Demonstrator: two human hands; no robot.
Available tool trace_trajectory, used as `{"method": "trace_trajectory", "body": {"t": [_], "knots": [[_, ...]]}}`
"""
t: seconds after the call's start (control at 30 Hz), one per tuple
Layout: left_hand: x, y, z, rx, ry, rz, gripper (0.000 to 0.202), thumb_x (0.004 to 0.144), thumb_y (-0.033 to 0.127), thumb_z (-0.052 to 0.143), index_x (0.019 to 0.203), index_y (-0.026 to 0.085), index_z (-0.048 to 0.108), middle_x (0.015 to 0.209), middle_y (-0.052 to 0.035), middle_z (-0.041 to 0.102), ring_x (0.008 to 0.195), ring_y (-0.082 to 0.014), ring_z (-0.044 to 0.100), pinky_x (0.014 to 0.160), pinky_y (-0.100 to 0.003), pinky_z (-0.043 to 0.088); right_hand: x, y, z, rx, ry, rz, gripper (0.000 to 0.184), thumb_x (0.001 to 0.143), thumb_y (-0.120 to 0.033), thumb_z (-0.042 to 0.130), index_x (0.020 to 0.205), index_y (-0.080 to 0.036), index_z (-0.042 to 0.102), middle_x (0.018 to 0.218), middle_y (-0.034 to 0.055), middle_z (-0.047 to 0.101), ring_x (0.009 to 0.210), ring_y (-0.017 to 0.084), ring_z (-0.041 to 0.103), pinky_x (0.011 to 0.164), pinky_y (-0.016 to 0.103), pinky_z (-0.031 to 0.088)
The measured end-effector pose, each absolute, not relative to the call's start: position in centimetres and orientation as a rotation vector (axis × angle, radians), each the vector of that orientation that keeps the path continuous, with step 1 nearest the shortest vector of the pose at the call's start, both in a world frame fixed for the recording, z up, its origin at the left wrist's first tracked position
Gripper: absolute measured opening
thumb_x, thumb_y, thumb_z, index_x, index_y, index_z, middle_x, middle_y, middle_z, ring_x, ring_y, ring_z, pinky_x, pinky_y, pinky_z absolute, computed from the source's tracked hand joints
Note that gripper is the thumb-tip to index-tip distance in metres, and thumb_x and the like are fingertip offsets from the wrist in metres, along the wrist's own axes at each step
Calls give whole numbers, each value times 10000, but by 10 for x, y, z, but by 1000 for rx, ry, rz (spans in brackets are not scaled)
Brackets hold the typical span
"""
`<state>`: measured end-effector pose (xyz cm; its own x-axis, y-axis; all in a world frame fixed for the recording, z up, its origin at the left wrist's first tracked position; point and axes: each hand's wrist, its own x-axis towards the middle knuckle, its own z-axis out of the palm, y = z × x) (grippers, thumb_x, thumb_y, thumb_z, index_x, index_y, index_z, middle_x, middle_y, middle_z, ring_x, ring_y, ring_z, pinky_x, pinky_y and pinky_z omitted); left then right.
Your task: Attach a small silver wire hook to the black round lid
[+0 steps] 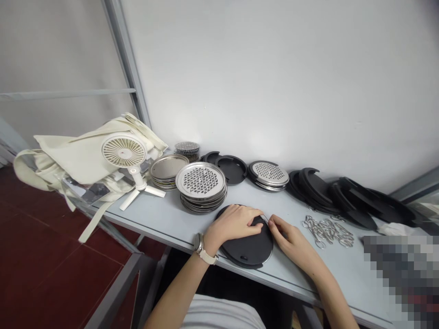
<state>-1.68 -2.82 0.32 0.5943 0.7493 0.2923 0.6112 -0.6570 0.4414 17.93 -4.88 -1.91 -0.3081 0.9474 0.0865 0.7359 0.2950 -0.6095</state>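
Note:
A round black plastic holder (249,249) lies on the table's front edge in front of me, with a thin metallic rim showing along its right side. My left hand (235,222), with a watch on its wrist, rests over the holder's upper part and grips it, thumb on its face and index finger at the far right rim. At that same rim, my right hand (284,234) pinches a thin metal piece, mostly hidden by the fingertips. Right of that hand lies a pile of bent wire hooks (327,230). A stack of round metal grater plates (201,182) stands beyond my left hand.
More metal discs (168,167), a grater-topped stack (269,173) and black holders (231,169) line the wall. Further black holders (353,201) overlap at right. A white fan (125,153) and cream bag (75,153) occupy the left end. A blurred-out area covers the right corner.

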Motion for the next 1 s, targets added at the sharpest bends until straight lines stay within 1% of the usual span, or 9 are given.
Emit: {"method": "trace_trajectory", "body": {"t": [0.2,0.37,0.47,0.9,1.0], "knots": [[-17,-28,3,2498,1108,653,192,840,312,539,987,234,634,674,33,622,598,-124,556,566,-226,334,179,-49,-18,-1484,-2151,657,254,923,-377,339,725,-226,391,589,-53,425,556,129,429,542,229,346],[-16,-28,3,2468,1123,631,268,842,293,535,1093,247,618,699,25,640,629,-137,583,595,-231,360,179,-48,-20,-1498,-2171,619,249,928,-371,335,730,-227,387,601,-54,433,555,126,435,546,228,342],[-16,-27,2,2473,1115,636,290,843,287,530,1118,249,612,700,23,643,634,-141,588,604,-233,367,180,-48,-20,-1494,-2186,610,243,932,-365,332,740,-227,386,608,-54,439,555,124,437,550,228,344],[-15,-28,3,2488,1124,606,321,827,254,524,1136,254,611,714,24,650,648,-143,594,616,-232,371,177,-49,-18,-1483,-2158,581,243,895,-342,388,685,-221,373,579,-63,379,546,108,372,520,205,332],[-16,-28,3,2500,1117,621,300,828,248,523,1110,255,622,707,26,648,643,-142,592,609,-230,368,178,-49,-18,-1489,-2157,567,244,886,-336,402,673,-220,367,574,-65,363,544,105,357,515,199,327]]}}
